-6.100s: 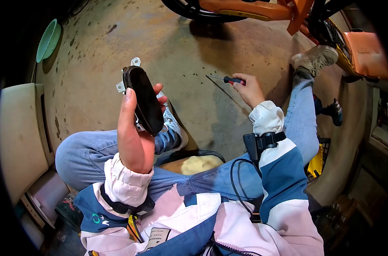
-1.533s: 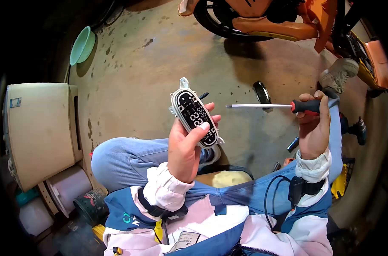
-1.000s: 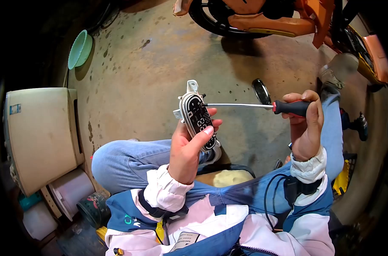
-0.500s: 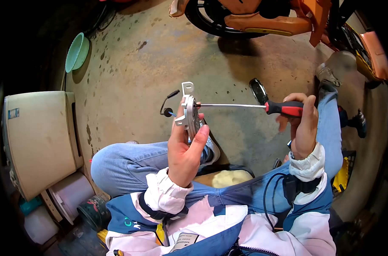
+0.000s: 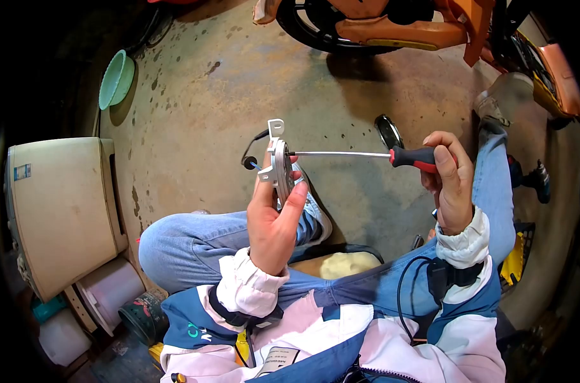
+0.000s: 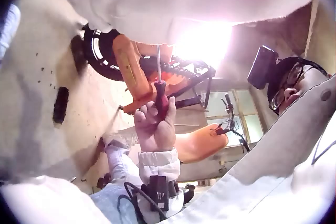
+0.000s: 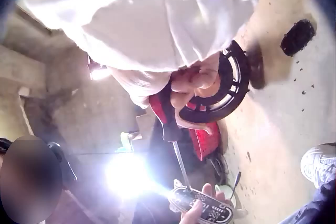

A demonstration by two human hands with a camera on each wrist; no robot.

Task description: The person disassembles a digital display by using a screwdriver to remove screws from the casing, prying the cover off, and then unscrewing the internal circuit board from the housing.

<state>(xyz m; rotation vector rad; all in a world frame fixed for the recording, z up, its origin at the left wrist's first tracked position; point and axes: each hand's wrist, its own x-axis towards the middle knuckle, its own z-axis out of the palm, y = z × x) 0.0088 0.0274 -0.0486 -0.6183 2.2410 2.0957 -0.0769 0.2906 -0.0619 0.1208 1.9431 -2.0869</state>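
Note:
My left hand (image 5: 271, 230) grips an oval digital instrument display (image 5: 280, 169) with white mounting tabs, turned edge-on in the head view. Its lit-patterned black face (image 7: 207, 206) shows in the right wrist view, under the left thumb. From its back hangs a short black cable (image 5: 246, 153) with a plug. My right hand (image 5: 454, 185) holds a red and black screwdriver (image 5: 412, 157) by the handle, fingers wrapped round it. The steel shaft lies level, its tip right at the upper part of the display's face. In the left wrist view the display is hidden.
On the floor beyond the hands lies a dark oval cover (image 5: 387, 133), with small specks near it. An orange electric bike (image 5: 398, 35) stands at the back. A cordless drill (image 5: 537, 180) is at the right, a green basin (image 5: 117, 80) at far left, a beige box (image 5: 63, 210) beside the knee.
The dark cover seen on the display at first now lies on the floor. The display has turned from face-up to edge-on, and the screwdriver tip has come to its face.

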